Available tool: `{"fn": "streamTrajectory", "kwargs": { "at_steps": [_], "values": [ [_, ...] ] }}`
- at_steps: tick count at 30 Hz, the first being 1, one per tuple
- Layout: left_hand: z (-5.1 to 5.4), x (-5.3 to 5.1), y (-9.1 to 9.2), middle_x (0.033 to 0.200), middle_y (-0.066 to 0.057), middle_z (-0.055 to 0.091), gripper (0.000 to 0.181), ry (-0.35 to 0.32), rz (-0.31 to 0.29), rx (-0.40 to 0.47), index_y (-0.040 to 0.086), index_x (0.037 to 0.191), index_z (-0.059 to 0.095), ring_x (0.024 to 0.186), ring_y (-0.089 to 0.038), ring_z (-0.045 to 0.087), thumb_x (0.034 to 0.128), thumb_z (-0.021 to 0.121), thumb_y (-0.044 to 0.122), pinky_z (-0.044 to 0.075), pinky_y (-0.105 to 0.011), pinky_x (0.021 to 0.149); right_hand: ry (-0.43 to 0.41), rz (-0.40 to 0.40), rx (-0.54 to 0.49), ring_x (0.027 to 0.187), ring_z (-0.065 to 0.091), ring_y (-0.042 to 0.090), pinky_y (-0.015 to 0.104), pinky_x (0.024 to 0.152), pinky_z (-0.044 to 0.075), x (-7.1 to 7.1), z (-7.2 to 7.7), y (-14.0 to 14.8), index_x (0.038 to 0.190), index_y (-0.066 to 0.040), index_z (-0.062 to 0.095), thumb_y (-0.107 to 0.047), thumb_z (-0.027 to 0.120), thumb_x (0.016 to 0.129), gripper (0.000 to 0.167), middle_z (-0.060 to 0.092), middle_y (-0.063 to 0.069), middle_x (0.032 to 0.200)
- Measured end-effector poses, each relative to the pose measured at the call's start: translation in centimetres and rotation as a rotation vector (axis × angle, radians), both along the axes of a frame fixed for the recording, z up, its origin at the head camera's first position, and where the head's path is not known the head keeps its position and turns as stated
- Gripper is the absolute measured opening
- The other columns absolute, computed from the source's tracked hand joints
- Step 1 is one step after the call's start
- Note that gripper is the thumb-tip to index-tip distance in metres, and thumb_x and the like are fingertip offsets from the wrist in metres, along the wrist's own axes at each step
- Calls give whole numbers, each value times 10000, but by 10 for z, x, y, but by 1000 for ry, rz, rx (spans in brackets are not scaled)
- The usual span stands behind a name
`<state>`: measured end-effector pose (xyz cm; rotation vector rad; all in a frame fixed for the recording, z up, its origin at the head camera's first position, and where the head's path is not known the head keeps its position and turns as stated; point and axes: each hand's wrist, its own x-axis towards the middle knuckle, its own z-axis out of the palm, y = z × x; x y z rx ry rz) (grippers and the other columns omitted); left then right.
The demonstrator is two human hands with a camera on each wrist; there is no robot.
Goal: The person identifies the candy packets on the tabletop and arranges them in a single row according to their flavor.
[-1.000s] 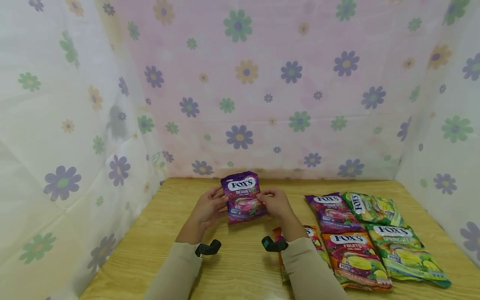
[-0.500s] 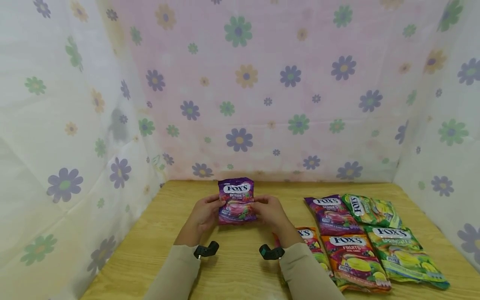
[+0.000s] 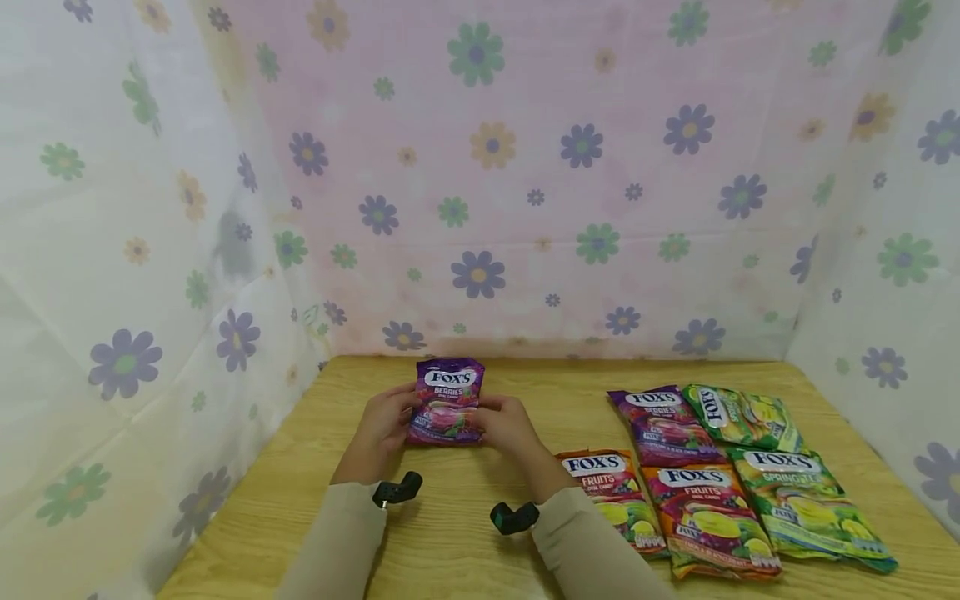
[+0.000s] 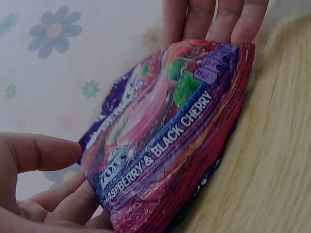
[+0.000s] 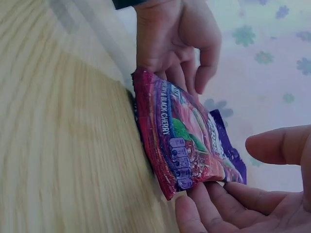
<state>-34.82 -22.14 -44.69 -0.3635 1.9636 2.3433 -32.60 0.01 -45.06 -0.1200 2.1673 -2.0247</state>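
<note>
A purple Fox's Berries candy bag (image 3: 448, 403) is held up between both hands, its printed front facing me and its lower edge at or just above the table. My left hand (image 3: 381, 429) grips its left side; in the left wrist view the thumb (image 4: 48, 153) is at the bag's edge with the fingers behind. On the right side, my right hand (image 3: 510, 429) holds the bag, fingers (image 5: 209, 208) behind its edge. The right thumb (image 5: 274, 145) looks slightly apart from the bag in the right wrist view.
On the right of the wooden table (image 3: 442, 533) lie several more bags: purple Berries (image 3: 667, 427), green Spring Tea ones (image 3: 746, 419) (image 3: 813, 508), and orange Fruits ones (image 3: 708, 521) (image 3: 615, 500). My right forearm passes beside the nearest orange bag. Flowered cloth (image 3: 525, 208) walls the back and sides.
Both hands have carried the Berries bag left and slightly lower, and it stands straighter. The right arm has shifted left, uncovering more of the nearest orange Fruits bag.
</note>
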Motion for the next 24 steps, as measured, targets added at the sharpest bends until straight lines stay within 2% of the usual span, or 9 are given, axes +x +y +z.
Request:
{"fn": "streamTrajectory", "kwargs": {
  "at_steps": [3,6,10,12,17,18,19,21,24],
  "values": [
    [3,2,-10,1532,-147,490,524,-27,16,-25,66,1529,495,1319,-294,505,1010,554,104,495,-417,1105,7,40,-51,855,583,152,249,683,500,0,0,-11,1429,103,536,-48,596,946,510,652,253,1307],
    [5,4,-19,1540,-160,455,530,-28,28,-43,23,1533,468,1317,-289,484,1020,532,143,526,-360,1047,3,84,-101,835,535,141,236,677,449,0,0,-21,1449,134,490,34,547,926,536,592,288,1388],
    [6,5,-32,1462,-164,470,499,-40,78,-47,-40,1467,489,1222,-245,497,999,539,126,558,-252,882,-2,126,-115,973,582,187,284,777,504,0,1,-35,1471,122,469,42,542,932,550,549,271,1457],
    [6,3,-37,1354,-144,530,444,-40,123,-48,-62,1389,537,1129,-213,531,977,562,102,567,-230,806,1,147,-116,1107,611,234,340,890,546,-1,1,-41,1470,108,479,26,552,938,543,550,257,1461],
    [8,1,-48,1044,-48,633,295,-26,221,-104,-62,1198,616,925,-157,573,946,609,90,553,-217,716,6,211,-128,1302,565,338,442,1038,505,-3,0,-52,1464,88,497,18,572,911,562,533,234,1495],
    [8,2,-50,1054,-48,633,299,-25,231,-120,-63,1200,615,935,-159,571,948,616,100,552,-222,737,7,221,-122,1313,558,338,444,1038,502,-3,-1,-54,1469,84,493,14,576,908,571,526,231,1505],
    [8,2,-53,1108,-56,639,334,-29,232,-138,-60,1236,612,981,-166,577,954,616,119,562,-238,789,0,227,-120,1302,560,310,407,1019,506,-3,-2,-56,1480,80,480,13,584,907,587,514,224,1520],
    [8,4,-57,1275,-105,625,424,-41,232,-167,-54,1337,588,1114,-194,579,968,608,152,555,-287,940,-41,240,-150,1099,636,227,343,903,531,-3,-4,-59,1514,64,442,21,589,907,627,483,214,1549],
    [7,5,-63,1505,-150,484,534,-56,214,-200,-48,1466,500,1313,-243,486,993,559,192,466,-365,1108,-105,271,-222,775,522,79,241,697,433,-2,-7,-63,1563,34,380,43,568,924,666,456,200,1573]
  ]
}}
